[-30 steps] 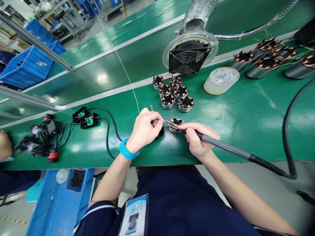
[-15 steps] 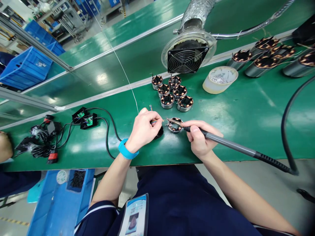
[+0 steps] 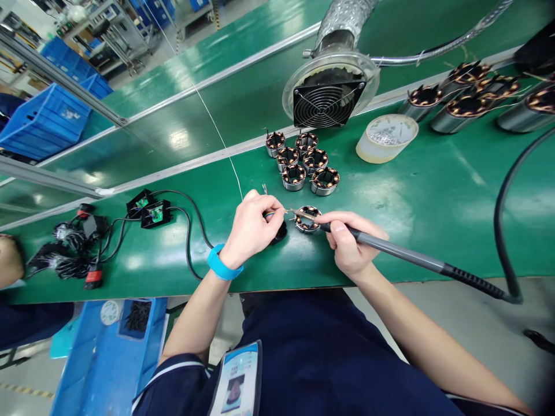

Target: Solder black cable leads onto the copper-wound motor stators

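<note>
**Now at the joint: one stator under the iron**

My left hand [image 3: 251, 228] is closed, pinching a wire [image 3: 217, 132] against the stator [image 3: 307, 220], which sits on the table [image 3: 411, 196] near its front edge, between both hands. My right hand [image 3: 349, 245] grips the iron [image 3: 390, 248] like a pen, tip at the stator's rim. I judge this joint unfinished. Six stators [image 3: 303, 162] cluster just behind; done or waiting, I cannot tell. The badge [image 3: 238, 378] is too blurred to read.

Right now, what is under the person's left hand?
A black round piece pokes out from under the left hand, which pinches coloured wires near the soldering iron in the right hand. The rest of piece and wires is covered by the hand.
</note>
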`<state>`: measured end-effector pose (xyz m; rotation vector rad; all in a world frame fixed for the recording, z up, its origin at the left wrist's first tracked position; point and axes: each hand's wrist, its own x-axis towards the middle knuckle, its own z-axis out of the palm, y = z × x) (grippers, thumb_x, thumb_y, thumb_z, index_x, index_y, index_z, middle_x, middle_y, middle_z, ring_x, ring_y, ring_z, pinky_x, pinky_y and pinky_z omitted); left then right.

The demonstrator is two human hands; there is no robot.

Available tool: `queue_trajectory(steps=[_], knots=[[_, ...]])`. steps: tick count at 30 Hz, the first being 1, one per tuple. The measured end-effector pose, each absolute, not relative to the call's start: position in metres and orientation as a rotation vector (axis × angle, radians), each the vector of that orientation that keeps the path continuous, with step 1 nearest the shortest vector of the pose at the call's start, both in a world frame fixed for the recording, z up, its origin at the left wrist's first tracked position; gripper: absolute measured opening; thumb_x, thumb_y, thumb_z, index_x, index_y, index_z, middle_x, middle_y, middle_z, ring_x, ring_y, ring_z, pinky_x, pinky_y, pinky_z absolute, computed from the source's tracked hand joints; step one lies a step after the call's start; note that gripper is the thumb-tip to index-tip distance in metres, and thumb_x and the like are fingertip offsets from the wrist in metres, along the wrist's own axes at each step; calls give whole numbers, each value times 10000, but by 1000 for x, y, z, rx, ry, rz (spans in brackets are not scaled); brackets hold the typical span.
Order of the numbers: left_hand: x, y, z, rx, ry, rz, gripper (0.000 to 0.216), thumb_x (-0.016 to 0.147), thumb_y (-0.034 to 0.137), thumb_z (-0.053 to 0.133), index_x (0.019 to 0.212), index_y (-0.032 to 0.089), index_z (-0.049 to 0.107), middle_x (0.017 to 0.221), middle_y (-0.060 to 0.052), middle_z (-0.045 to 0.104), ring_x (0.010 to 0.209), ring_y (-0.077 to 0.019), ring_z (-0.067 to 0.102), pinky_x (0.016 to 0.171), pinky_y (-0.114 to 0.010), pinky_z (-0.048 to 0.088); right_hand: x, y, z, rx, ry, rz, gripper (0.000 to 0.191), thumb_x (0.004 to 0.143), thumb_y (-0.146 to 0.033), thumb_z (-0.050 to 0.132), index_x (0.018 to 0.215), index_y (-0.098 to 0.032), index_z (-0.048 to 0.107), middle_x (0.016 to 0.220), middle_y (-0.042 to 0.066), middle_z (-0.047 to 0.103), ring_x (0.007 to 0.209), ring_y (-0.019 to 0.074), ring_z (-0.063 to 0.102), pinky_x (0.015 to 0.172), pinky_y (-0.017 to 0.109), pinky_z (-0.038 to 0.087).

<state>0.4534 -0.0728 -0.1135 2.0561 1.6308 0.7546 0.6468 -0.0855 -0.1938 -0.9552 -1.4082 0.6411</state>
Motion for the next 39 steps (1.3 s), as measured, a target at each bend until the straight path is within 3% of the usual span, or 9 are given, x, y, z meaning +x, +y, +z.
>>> queue_trajectory(steps=[12, 21, 39], knots=[[453, -74, -113, 2069, 1636, 749, 175, 905, 142, 614, 761, 208, 689, 692, 4, 668, 810, -190, 532, 704, -315, 416, 643, -82, -188, -835, -1405, 735, 209, 971, -277, 581, 940, -233, 783, 651, 9, 697, 642, 191, 716, 637, 312, 601], [453, -74, -113, 2054, 1637, 735, 189, 902, 142, 614, 729, 204, 658, 696, 4, 662, 814, -188, 531, 701, -314, 419, 646, -85, -190, -1000, -1359, 659, 280, 980, -366, 538, 909, -221, 767, 692, 45, 709, 623, 203, 699, 576, 321, 582], [455, -74, -110, 2036, 1652, 720, 181, 902, 149, 617, 739, 208, 670, 688, -1, 656, 810, -193, 530, 701, -324, 421, 645, -85, -190, -938, -1378, 700, 259, 975, -351, 556, 900, -229, 771, 667, 28, 704, 613, 198, 700, 585, 317, 585]])
